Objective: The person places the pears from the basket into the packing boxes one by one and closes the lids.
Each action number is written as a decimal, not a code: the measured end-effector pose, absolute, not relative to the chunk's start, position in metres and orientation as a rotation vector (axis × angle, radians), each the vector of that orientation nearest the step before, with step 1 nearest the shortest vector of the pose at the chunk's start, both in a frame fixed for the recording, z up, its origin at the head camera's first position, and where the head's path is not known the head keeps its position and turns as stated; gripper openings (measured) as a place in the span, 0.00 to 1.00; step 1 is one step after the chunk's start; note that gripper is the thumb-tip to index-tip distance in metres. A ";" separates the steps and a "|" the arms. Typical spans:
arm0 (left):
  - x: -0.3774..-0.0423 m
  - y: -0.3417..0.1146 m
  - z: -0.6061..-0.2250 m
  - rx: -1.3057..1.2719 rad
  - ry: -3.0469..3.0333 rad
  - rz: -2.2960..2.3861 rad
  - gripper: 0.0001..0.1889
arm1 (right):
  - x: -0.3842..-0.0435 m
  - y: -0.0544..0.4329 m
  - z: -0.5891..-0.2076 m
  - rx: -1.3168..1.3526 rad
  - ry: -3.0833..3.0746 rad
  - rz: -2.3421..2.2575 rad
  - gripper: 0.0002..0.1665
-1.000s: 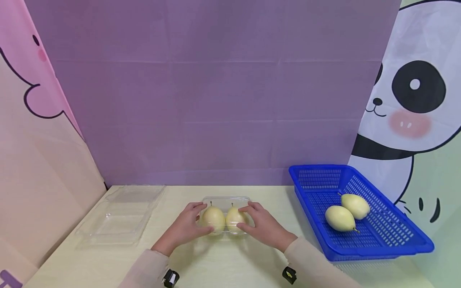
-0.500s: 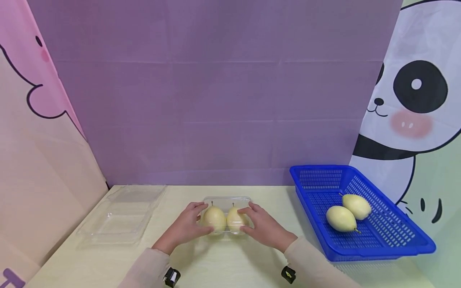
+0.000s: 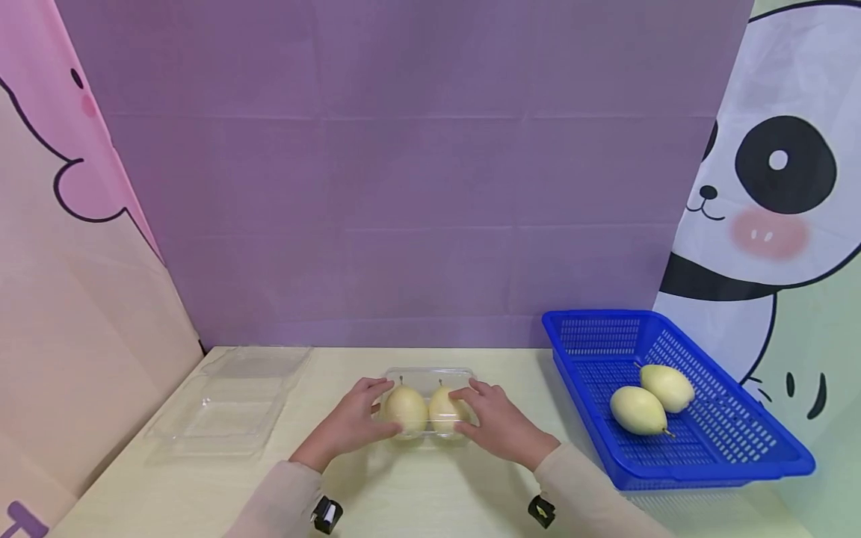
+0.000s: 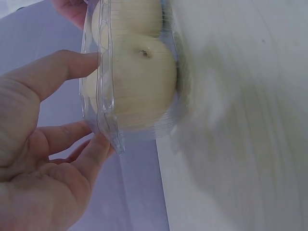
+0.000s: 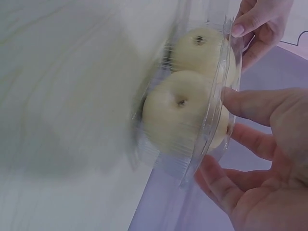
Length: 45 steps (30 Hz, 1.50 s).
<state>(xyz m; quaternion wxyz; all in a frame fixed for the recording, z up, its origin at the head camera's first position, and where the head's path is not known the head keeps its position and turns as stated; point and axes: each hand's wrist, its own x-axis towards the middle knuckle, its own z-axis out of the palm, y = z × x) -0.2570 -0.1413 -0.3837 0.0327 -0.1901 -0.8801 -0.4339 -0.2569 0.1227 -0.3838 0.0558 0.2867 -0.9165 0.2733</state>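
Left of the blue basket, the left hand and right hand are pinching opposite ends of a clear box holding two pears; uneven squeezing could be bending its thin rim or leaving a corner unlatched. The pale wooden table is stretching beneath the basket, clear packaging is lying far to its left, and a purple cloth is hanging behind it.

I stand before a booth screened with hangings and arranged as a workstation; the type of premises around it cannot be determined. Noted: creased purple sheet across upper centre, cartoon-printed hanging at left, panda-printed hanging at right, pale wood-grain tabletop at lower centre.
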 end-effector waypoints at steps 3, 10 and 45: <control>-0.259 -0.138 -0.383 -0.604 -2.724 -1.337 0.38 | -0.257 0.126 -0.382 0.854 -2.792 0.820 0.25; -0.265 -0.124 -0.381 -0.617 -2.740 -1.336 0.39 | -0.255 0.136 -0.376 0.776 -2.839 0.832 0.24; -0.291 -0.077 -0.385 -0.665 -2.779 -1.220 0.39 | -0.262 0.151 -0.375 0.514 -2.847 0.642 0.22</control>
